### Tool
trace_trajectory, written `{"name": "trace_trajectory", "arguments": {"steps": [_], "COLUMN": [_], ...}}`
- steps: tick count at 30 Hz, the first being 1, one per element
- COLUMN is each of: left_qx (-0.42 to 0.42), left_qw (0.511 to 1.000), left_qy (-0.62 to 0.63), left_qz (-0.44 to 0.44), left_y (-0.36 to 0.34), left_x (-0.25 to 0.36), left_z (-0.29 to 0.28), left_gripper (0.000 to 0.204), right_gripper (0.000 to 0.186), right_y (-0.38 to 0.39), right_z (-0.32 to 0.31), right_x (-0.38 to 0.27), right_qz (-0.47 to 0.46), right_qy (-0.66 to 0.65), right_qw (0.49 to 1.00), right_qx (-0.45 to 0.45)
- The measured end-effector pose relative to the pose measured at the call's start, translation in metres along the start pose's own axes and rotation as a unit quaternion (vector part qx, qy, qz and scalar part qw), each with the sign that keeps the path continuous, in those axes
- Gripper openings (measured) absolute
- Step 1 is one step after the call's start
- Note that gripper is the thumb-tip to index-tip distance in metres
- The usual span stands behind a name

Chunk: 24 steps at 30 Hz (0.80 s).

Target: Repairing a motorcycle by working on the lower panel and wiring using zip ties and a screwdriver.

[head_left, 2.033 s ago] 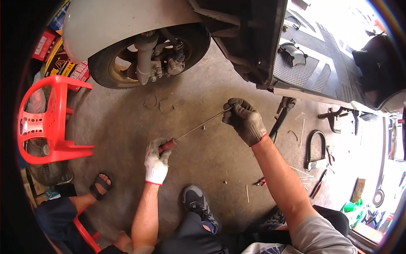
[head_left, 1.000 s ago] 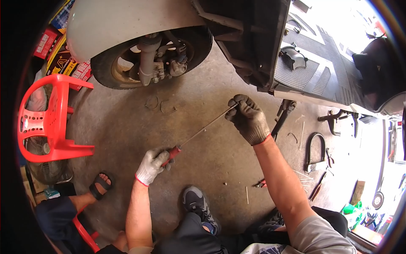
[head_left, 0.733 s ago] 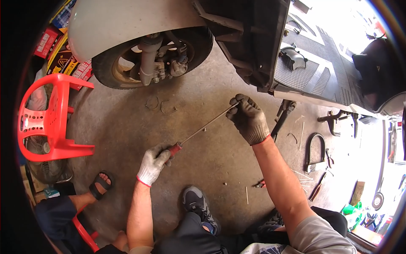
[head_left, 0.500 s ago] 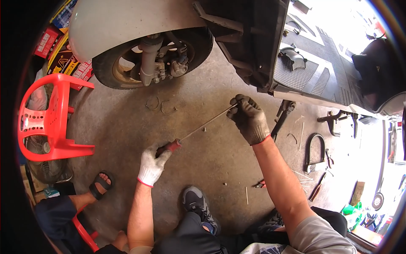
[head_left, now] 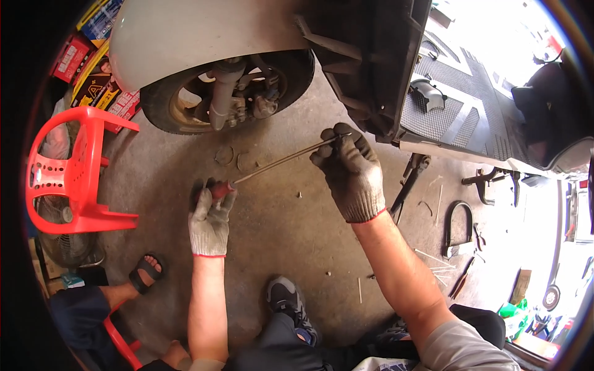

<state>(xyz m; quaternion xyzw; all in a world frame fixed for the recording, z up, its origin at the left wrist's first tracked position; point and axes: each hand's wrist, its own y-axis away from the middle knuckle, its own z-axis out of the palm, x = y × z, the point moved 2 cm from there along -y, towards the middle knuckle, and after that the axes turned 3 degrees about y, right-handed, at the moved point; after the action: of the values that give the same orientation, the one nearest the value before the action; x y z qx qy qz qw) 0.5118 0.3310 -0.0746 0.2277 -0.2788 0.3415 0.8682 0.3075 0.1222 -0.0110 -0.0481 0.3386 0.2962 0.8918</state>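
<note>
A long screwdriver [head_left: 281,161] with a red handle slants across the middle of the view, up to the right. My left hand [head_left: 210,222], in a whitish-grey work glove, is closed around its handle. The fingers of my right hand [head_left: 354,176], gloved with dark, soiled fingers, pinch the far end of the metal shaft. That fingertip grip partly hides the tip. Beyond my hands is the scooter's front wheel [head_left: 151,102], under a pale fender [head_left: 204,28].
A red plastic chair [head_left: 90,167] stands at left, near another person's sandalled foot [head_left: 147,272]. Scooter footboard [head_left: 458,111] spans upper right. A U-shaped lock [head_left: 459,229], pliers [head_left: 464,278] and thin sticks [head_left: 435,266] lie on the right floor. Battery boxes [head_left: 93,86] are stacked upper left.
Both hands have shifted left with the screwdriver, the left one also slightly upward and its palm more turned up. The view has moved a little. Both grips hold.
</note>
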Motion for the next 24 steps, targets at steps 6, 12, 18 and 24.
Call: {"name": "trace_trajectory", "arguments": {"steps": [6,12,18,24], "left_qx": [0.006,0.004,-0.018,-0.01], "left_qw": [0.999,0.998,0.997,0.997], "left_qy": [-0.038,-0.061,-0.07,-0.067], "left_qz": [0.0,0.015,0.039,0.039], "left_y": [-0.023,-0.03,-0.037,-0.041], "left_x": [0.014,0.023,0.036,0.04], "left_z": [0.021,0.026,0.038,0.048], "left_gripper": [0.027,0.031,0.034,0.034], "right_gripper": [0.022,0.022,0.021,0.024], "right_y": [0.0,0.004,0.01,0.012], "right_z": [0.017,0.022,0.018,0.019], "right_x": [-0.011,-0.016,-0.019,-0.023], "right_qz": [-0.014,-0.008,-0.019,-0.066], "right_qy": [-0.019,0.022,0.06,0.079], "right_qw": [1.0,1.0,0.996,0.991], "right_qx": [-0.019,0.008,0.055,0.084]}}
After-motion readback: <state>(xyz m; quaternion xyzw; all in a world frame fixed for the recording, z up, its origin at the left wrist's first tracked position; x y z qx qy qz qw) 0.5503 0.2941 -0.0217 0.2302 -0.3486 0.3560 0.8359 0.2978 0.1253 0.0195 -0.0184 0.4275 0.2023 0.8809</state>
